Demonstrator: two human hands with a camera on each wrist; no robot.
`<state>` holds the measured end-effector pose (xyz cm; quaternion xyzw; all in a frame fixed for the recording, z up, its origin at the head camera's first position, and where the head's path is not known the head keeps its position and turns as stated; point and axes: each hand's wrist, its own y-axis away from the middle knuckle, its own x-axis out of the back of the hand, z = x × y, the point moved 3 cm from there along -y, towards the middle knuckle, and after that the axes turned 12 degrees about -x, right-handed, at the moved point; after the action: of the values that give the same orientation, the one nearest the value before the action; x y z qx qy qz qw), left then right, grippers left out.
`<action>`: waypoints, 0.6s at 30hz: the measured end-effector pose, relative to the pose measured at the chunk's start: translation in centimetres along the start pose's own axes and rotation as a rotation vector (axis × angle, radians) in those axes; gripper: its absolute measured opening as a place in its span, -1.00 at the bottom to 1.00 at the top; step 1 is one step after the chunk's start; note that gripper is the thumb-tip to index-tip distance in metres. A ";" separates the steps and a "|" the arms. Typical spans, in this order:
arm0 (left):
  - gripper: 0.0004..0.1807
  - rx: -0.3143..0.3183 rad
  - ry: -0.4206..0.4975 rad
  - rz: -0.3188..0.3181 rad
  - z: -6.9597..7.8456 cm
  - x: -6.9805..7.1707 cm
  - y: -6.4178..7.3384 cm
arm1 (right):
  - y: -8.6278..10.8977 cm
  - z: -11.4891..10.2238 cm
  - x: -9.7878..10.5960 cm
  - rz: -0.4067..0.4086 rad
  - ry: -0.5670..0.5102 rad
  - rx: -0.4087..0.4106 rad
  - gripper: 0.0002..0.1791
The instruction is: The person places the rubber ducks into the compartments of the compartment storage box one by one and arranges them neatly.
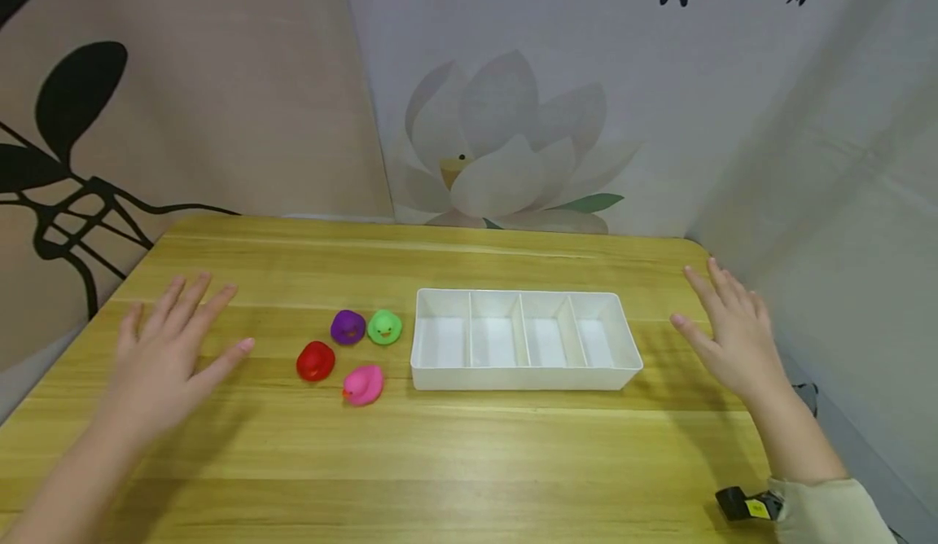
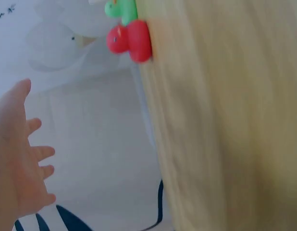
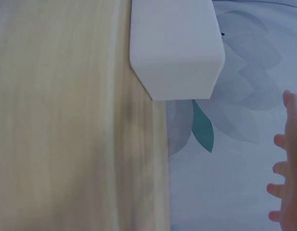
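Note:
Four small rubber ducks sit left of the middle of the table: a purple duck (image 1: 348,327), a green duck (image 1: 384,327), a red duck (image 1: 316,361) and a pink duck (image 1: 363,385). To their right stands a white divided tray (image 1: 516,379), its compartments bare. My left hand (image 1: 168,357) hovers left of the ducks with fingers spread, touching nothing; the red duck (image 2: 130,41) is nearest to it. Beyond the tray's right end, my right hand (image 1: 733,336) is also raised with spread fingers and holds nothing. The tray's end (image 3: 177,53) shows in the right wrist view.
The wooden table (image 1: 469,471) ends at a back edge against a hanging cloth (image 1: 528,6) printed with a lotus. A black device with a yellow label (image 1: 751,506) is at the right sleeve (image 1: 828,511).

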<state>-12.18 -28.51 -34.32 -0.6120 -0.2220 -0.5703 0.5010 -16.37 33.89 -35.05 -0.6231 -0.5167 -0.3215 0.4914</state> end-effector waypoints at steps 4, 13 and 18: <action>-0.20 -0.054 0.070 0.064 1.5 -0.7 -0.1 | 0.2 -0.3 -0.8 0.005 -0.120 0.009 -0.32; -0.23 -0.141 0.248 0.145 3.9 -2.0 -0.2 | 0.3 -0.8 -3.1 0.009 -0.375 0.006 -0.43; -0.22 -0.154 0.381 0.164 4.8 -2.8 -0.3 | 0.5 -0.9 -4.2 -0.059 -0.483 -0.041 -0.44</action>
<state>-10.80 -23.40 -36.02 -0.5458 -0.0287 -0.6482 0.5302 -16.86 31.63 -38.75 -0.6766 -0.6303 -0.1878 0.3311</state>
